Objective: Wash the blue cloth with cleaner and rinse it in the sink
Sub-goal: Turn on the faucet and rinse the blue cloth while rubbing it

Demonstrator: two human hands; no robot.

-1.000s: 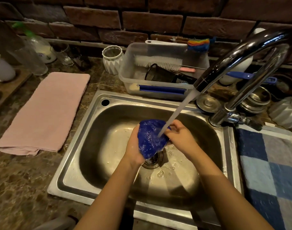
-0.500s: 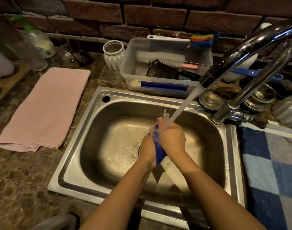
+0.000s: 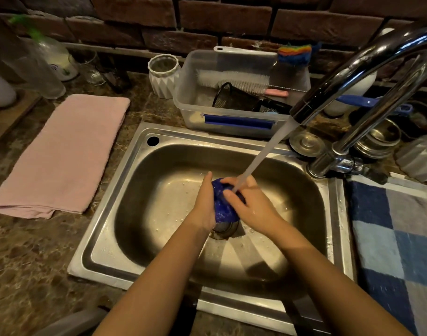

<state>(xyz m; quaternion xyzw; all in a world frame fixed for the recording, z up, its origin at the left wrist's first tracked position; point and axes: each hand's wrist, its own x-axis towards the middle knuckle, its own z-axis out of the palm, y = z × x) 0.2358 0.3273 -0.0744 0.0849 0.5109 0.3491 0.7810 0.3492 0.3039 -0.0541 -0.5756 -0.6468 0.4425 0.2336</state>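
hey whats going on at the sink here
A person is rinsing the blue cloth under the running faucet. The left hand and right hand hold it bunched up between them, just above the drain of the steel sink. The water stream lands on the cloth by the right hand's fingers.

A dark red brick wall (image 3: 207,15) rises behind a brown marbled stone desk (image 3: 25,263), in dim warm light.
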